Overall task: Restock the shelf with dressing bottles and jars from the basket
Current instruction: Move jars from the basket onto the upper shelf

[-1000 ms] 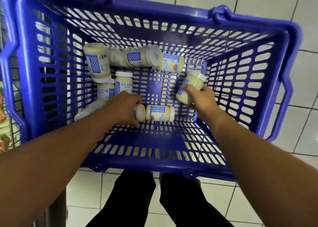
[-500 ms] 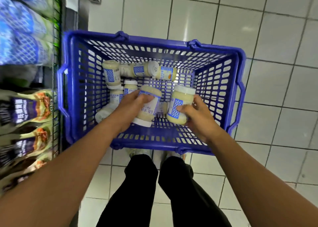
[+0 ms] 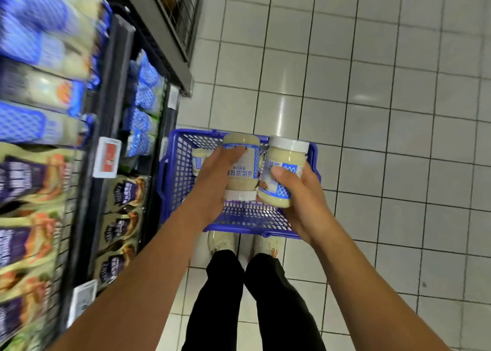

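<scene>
Your left hand point(image 3: 215, 180) grips one dressing jar point(image 3: 243, 170) inverted, with the white lid pointing down. The fingers lie together across the label and curl round the body. Your right hand point(image 3: 300, 199) grips a second jar point(image 3: 284, 170) lid upward and slightly tilted. The thumb presses across the front of the label; the other fingers are hidden behind the jar, so I cannot tell how they lie. The two jars sit side by side, but contact between them cannot be confirmed.

Both are held above the blue basket point(image 3: 175, 188), which stands on the tiled floor point(image 3: 398, 111) just in front of your shoes point(image 3: 221, 241) and just beside the shelf point(image 3: 117, 71) at your left. A third jar point(image 3: 198, 162) lies inside the basket near its left wall, partly hidden behind your left hand.

The shelf carries blue-labelled packs point(image 3: 24, 39) on the upper tiers and dark-labelled pouches point(image 3: 125, 191) lower down, all blurred. Price tags point(image 3: 107, 158) hang on the shelf edges.
</scene>
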Demonstrator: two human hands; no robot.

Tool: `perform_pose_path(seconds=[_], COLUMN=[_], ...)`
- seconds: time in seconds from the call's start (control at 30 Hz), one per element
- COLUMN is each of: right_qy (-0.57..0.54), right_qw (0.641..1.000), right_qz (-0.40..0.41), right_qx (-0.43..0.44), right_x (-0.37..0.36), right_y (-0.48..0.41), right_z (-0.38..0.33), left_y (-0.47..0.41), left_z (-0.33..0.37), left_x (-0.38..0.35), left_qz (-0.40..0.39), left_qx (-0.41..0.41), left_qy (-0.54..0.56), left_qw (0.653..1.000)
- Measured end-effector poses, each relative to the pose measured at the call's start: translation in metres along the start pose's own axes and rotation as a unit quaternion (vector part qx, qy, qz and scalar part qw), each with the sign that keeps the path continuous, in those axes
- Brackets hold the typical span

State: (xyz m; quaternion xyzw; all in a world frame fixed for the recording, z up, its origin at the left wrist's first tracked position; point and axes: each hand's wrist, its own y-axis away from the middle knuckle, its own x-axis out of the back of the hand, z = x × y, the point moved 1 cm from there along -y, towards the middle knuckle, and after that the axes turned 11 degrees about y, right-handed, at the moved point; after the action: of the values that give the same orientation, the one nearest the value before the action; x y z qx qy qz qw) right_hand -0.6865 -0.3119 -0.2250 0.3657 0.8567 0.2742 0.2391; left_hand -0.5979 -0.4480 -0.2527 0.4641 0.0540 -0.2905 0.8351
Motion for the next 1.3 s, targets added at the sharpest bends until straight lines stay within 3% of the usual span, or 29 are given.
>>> perform_pose_path(seconds=[0.13,0.4,0.73,0.97,1.1,1.3], right_qy=[0.003,0.019,0.000,-0.023,-0.027,-0.086], right_qw=[1.000,0.998,0.997,0.994,0.994,0.986], right_qz=[-0.012,-0.027,-0.017,-0.026,0.008,-0.027], right_qx=[0.026,0.061,0.076,0.101,0.104,0.140], right_x=[-0.016,-0.048,-0.070,-0.083,-0.093,-0.107], right_y=[0.045,0.116,0.154,0.164,0.168,0.177], right_z=[-0.061,-0.143,-0.182,-0.188,-0.192,-0.216], left_y=[0.056,0.142,0.177,0.202,0.220,0.246], left_z=[0.048,0.121,0.167,0.161,0.158,0.178], left_x=[-0.027,-0.063,-0.077,-0.069,-0.078,-0.075], left_qz=[-0.036,-0.011,0.133,0.039,-0.034,-0.054], left_qx=[-0.027,-0.069,-0.108,-0.041,0.002,-0.033], left_qy=[0.002,-0.003,0.140,0.174,0.266,0.279], left_qw=[0.999,0.998,0.975,0.983,0.963,0.958])
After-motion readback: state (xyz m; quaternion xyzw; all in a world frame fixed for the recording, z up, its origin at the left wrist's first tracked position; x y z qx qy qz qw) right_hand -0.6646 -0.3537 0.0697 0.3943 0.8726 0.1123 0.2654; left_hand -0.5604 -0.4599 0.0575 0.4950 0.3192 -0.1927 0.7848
